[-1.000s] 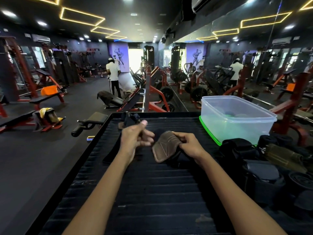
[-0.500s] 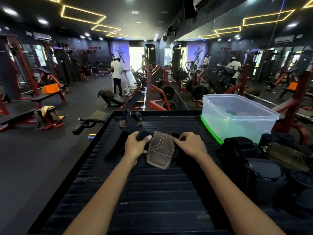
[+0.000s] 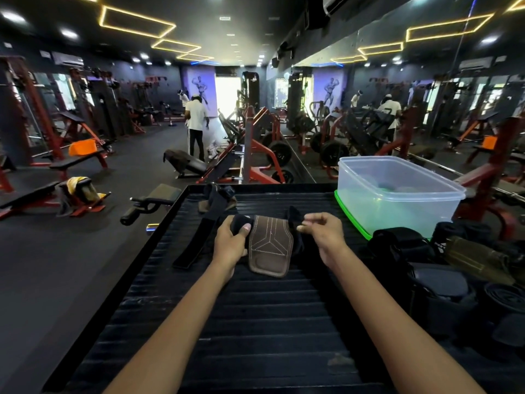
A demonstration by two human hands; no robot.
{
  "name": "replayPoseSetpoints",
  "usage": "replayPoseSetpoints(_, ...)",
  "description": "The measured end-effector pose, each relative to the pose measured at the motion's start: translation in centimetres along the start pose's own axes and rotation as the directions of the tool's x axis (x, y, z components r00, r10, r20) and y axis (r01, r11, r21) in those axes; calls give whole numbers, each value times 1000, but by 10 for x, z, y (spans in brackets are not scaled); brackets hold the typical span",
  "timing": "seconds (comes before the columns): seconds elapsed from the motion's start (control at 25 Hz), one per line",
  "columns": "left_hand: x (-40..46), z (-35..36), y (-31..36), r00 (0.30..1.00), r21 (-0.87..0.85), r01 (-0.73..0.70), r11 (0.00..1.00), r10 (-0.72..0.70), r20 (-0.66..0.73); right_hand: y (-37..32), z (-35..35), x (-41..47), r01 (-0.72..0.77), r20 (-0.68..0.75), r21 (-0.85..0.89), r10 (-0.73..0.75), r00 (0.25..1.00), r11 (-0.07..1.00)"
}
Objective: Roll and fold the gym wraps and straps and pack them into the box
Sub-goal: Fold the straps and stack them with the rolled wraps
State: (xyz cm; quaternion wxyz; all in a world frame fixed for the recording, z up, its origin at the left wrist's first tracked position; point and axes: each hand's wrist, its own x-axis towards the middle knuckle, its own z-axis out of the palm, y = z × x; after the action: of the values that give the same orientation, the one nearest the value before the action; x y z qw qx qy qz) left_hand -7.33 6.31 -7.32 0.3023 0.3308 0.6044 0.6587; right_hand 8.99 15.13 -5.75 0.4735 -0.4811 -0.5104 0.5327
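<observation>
On the black ribbed mat [image 3: 255, 322], the brown leather grip pad [image 3: 270, 245] lies between both hands. The left hand [image 3: 230, 243] curls around its black strap end; the right hand [image 3: 324, 231] pinches the other end. Beyond, at the mat's far right corner, stands the clear box [image 3: 397, 194].

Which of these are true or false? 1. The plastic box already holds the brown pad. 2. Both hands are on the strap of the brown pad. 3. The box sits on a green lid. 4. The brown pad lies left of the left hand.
1. False. The brown pad lies on the black mat, outside the clear plastic box.
2. True. The left hand grips one black strap end, and the right hand pinches the other.
3. True. A green lid shows under the box.
4. False. The pad lies between the two hands.
</observation>
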Motion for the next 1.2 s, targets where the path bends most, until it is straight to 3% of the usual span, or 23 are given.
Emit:
replayPoseSetpoints(0.12, 2, 0, -2, 999, -16, 36, 999, -36, 2, -8, -5, 1, 27, -94, 326, 4, 996, 945)
replayPoseSetpoints(0.24, 2, -1, -2, 999, -10, 46, 999, -46, 12, -12, -11, 1, -10, -23, 580, 28, 999, 814)
replayPoseSetpoints(0.32, 1, -1, -2, 1000, 41, 24, 999, -24, 10, -14, -13, -2, -10, 13, 634, 2, 1000, 774)
replayPoseSetpoints(0.48, 0, -2, -4, 991, 322, -134, 937, 136, 17, -20, -9, -10, -17, 121, 513, -53, 991, 858)
replayPoseSetpoints(0.56, 1, -1, -6, 981, 382, -190, 904, 192, 33, -18, -6, -12, 13, 216, 388, -105, 971, 922)
replayPoseSetpoints(0.68, 2, -1, -6, 996, 243, -93, 966, 87, 37, -15, -6, -11, 70, 372, 286, -178, 911, 956)
replayPoseSetpoints(0.84, -1, 0, 3, 974, -54, 156, 986, -144, 174, -16, -10, -9, 98, 426, 341, -247, 870, 935)
replayPoseSetpoints(0.96, -2, -1, 4, 958, -57, 169, 984, -151, 244, -19, -8, -16, 71, 408, 383, -238, 882, 921)
replayPoseSetpoints(1.12, 0, -2, -1, 956, -12, 168, 986, -160, 248, -17, -5, -21, 110, 315, 313, -213, 925, 943)
replayPoseSetpoints(1.2, -1, -3, 0, 952, -18, 182, 983, -172, 253, -16, -6, -19, 33, 333, 313, -143, 932, 949)
